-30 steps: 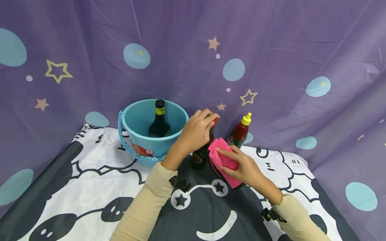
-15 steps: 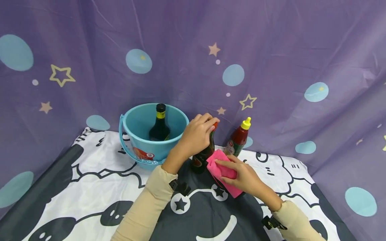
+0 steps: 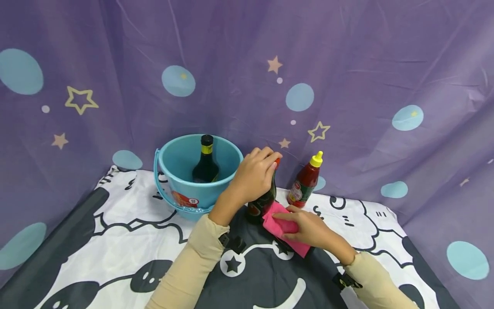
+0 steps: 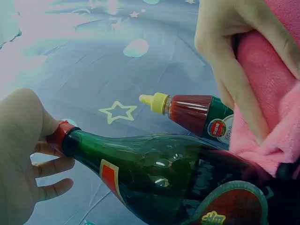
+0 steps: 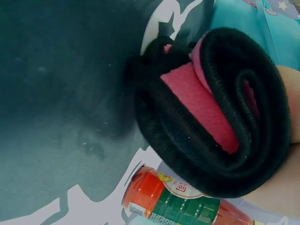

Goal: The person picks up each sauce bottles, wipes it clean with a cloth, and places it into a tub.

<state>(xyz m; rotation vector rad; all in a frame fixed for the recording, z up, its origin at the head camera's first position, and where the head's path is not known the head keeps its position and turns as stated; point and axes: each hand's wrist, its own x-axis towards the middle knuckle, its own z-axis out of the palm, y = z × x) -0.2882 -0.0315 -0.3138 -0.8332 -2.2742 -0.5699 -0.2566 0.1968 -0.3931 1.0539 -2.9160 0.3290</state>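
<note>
In the head view, a dark green glass bottle (image 3: 263, 203) with a red cap stands beside the bucket. My left hand (image 3: 251, 177) grips it at the cap; the left wrist view shows the thumb and fingers round the red cap (image 4: 60, 136). A folded pink cloth (image 3: 276, 223) with black edging is pinched in my right hand (image 3: 313, 228), against the bottle's lower right side. The cloth's layered black edge (image 5: 220, 180) fills much of the right wrist view. Behind the right hand stands a red sauce bottle (image 3: 305, 184) with a yellow nozzle cap.
A light blue bucket (image 3: 200, 194) stands left of the green bottle, its handle hanging in front. Inside it is a dark bottle (image 3: 205, 166) with a black cap. A cartoon-print cloth (image 3: 146, 231) covers the table, and a purple curtain (image 3: 239, 56) hangs behind.
My right hand has slid the pink cloth down the bottle toward its base, uncovering more of the sauce bottle's label. The left hand keeps its hold on the cap. The head view has shifted slightly.
</note>
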